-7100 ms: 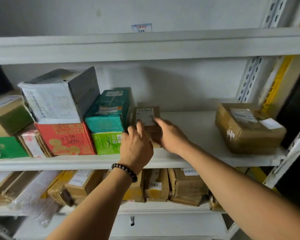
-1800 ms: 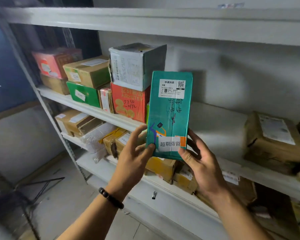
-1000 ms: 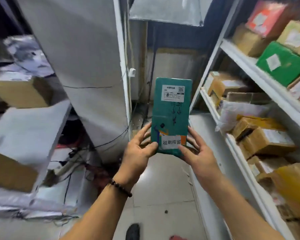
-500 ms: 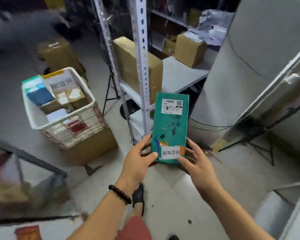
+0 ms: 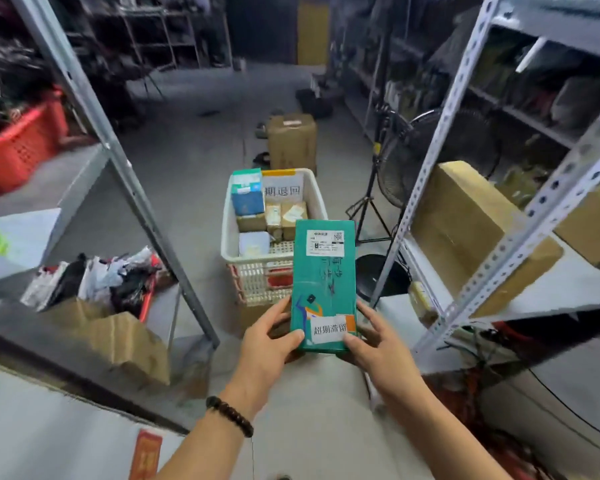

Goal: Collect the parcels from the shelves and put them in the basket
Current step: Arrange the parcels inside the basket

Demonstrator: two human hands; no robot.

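Basket (image 5: 226, 230) on the floor ahead already holds several parcels (image 5: 248, 202). One more, a teal box (image 5: 324, 282), is gripped upright at its lower end by left hand (image 5: 267, 344) and right hand (image 5: 374, 341) — short of the basket, not yet dropped in. The way ahead appears open — a fan (image 5: 395, 174) stands just right of the basket, and a rack post (image 5: 447, 109) borders the aisle.

The teal parcel (image 5: 323, 285) is smooth cardboard with a slight sheen and matt white paper labels (image 5: 325, 243), the basket (image 5: 260, 275) is white latticed plastic, the shelf uprights (image 5: 439, 133) are pale perforated metal, and the big box (image 5: 465, 216) beside them is matt brown cardboard.
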